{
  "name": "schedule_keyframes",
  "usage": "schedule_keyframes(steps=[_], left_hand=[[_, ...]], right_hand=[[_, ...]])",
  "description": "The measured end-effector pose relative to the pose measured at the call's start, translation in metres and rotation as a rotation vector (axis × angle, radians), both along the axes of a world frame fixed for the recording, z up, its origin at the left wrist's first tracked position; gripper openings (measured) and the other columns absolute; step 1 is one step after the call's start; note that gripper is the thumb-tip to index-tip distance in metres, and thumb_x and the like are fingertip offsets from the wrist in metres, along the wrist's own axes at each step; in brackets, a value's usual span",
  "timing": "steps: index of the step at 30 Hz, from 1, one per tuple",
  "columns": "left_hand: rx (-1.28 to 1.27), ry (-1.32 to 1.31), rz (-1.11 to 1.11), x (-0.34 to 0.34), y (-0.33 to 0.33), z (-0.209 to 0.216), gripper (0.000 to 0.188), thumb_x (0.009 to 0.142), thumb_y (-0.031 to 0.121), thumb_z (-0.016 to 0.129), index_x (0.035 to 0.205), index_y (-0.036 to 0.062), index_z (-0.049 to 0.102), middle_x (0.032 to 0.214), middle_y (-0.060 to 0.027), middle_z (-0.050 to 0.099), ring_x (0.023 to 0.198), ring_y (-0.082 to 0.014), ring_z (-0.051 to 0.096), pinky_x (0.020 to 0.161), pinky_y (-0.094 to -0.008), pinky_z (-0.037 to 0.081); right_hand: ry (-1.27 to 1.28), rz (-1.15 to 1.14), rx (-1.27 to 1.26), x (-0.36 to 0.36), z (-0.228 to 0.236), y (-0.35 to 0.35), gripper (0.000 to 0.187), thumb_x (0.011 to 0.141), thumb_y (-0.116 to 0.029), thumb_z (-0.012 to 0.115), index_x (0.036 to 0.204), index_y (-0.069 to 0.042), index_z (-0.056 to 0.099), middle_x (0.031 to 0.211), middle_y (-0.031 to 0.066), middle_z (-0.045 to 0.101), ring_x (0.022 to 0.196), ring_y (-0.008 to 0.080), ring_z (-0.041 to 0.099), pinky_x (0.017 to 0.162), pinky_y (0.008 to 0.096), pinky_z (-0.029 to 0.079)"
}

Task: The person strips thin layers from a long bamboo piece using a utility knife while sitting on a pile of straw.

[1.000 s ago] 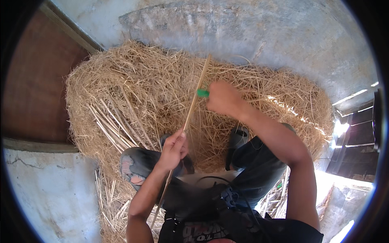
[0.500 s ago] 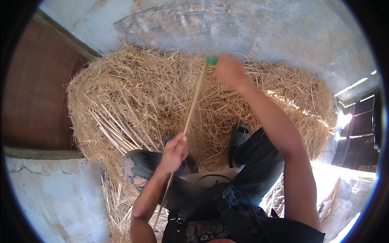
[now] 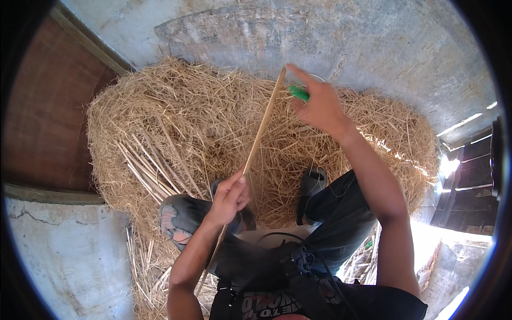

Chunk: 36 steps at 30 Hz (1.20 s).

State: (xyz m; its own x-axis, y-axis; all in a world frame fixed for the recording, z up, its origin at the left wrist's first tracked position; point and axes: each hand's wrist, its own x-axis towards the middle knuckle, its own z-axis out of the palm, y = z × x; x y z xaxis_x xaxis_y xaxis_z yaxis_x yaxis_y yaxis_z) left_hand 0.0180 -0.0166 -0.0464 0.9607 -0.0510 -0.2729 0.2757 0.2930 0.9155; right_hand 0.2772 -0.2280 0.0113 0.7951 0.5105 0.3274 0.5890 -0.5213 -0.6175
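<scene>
My left hand (image 3: 229, 200) is closed round a long, thin bamboo strip (image 3: 262, 130) that slants up and to the right, its lower end running down past my forearm. My right hand (image 3: 321, 104), a little blurred, is at the strip's upper end with the index finger stretched out to the tip. A small green object (image 3: 299, 93) shows between the other fingers and the thumb; the rest of it is hidden, so its kind cannot be told.
Loose straw (image 3: 186, 101) covers the ground around my sandalled feet. Several pale split strips (image 3: 152, 168) lie on it at the left. A grey wall (image 3: 245, 34) rises ahead, a brown panel (image 3: 50, 109) stands left, and dark slats (image 3: 472, 178) let in light at right.
My right hand has shifted slightly right and down, and its index finger now points out to the strip's tip. The strip's upper end has swung up and to the right.
</scene>
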Motion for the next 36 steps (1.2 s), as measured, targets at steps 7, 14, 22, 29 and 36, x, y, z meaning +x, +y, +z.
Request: schedule_keyframes(steps=[7, 14, 22, 29, 36], left_hand=[[0.058, 0.038, 0.023, -0.002, 0.007, -0.005, 0.052, 0.113, 0.03, 0.041, 0.162, 0.0122, 0.033, 0.064, 0.0039, 0.028, 0.05, -0.0069, 0.025, 0.046, -0.0224, 0.025], [0.089, 0.004, 0.053, 0.001, 0.006, -0.004, 0.054, 0.113, 0.028, 0.042, 0.162, 0.0098, 0.032, 0.064, 0.0039, 0.03, 0.049, -0.0068, 0.027, 0.046, -0.0222, 0.026], [0.204, -0.043, 0.066, 0.004, -0.003, -0.002, 0.055, 0.108, 0.014, 0.054, 0.16, 0.0063, 0.037, 0.071, 0.0073, 0.042, 0.057, -0.0022, 0.037, 0.052, -0.0202, 0.032], [0.413, -0.153, 0.077, 0.006, 0.001, -0.01, 0.063, 0.106, 0.013, 0.06, 0.162, 0.0057, 0.032, 0.064, 0.0078, 0.044, 0.05, -0.0016, 0.039, 0.045, -0.0201, 0.033], [0.508, -0.082, 0.118, 0.009, 0.0, 0.0, 0.063, 0.104, 0.011, 0.062, 0.161, 0.006, 0.035, 0.068, 0.0075, 0.05, 0.053, -0.0009, 0.042, 0.047, -0.0204, 0.035]], right_hand=[[0.0, 0.176, -0.22, -0.012, 0.006, 0.013, 0.079, 0.083, -0.007, 0.069, 0.156, -0.026, 0.047, 0.067, 0.0141, 0.068, 0.049, 0.0233, 0.059, 0.055, 0.0379, 0.049], [0.017, 0.245, -0.222, -0.012, -0.002, 0.011, 0.075, 0.083, -0.009, 0.069, 0.152, -0.029, 0.052, 0.071, 0.0118, 0.068, 0.056, 0.0259, 0.062, 0.061, 0.0399, 0.052], [-0.043, -0.075, -0.086, 0.023, -0.006, -0.007, 0.07, 0.087, -0.009, 0.067, 0.153, -0.024, 0.05, 0.082, 0.0153, 0.073, 0.06, 0.0262, 0.066, 0.06, 0.04, 0.053], [0.179, 0.136, -0.4, -0.021, -0.003, 0.014, 0.018, 0.081, -0.019, 0.071, 0.087, -0.002, 0.073, 0.078, 0.0203, 0.07, 0.074, 0.037, 0.07, 0.071, 0.0505, 0.056], [0.125, 0.31, -0.506, -0.075, -0.039, 0.043, 0.018, 0.072, -0.016, 0.073, 0.078, 0.001, 0.072, 0.078, 0.0237, 0.07, 0.074, 0.0413, 0.072, 0.072, 0.0519, 0.058]])
